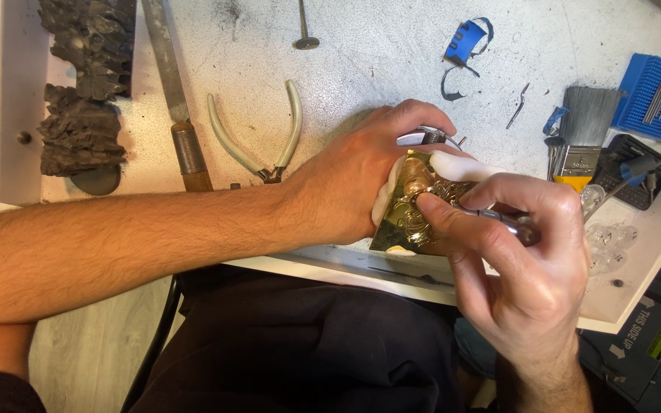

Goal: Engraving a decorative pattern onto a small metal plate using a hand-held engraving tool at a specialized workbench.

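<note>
Brass plate [411, 218] sits under my left hand [346, 183], fingers pressing it down; my right hand [522, 252] pinches a tool [510, 222]. A slip could scratch it.

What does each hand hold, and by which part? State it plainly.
The right hand pinches a slim metal tool along its shaft, tip on the brass relief piece. The left hand steadies that piece by its far edge.
</note>
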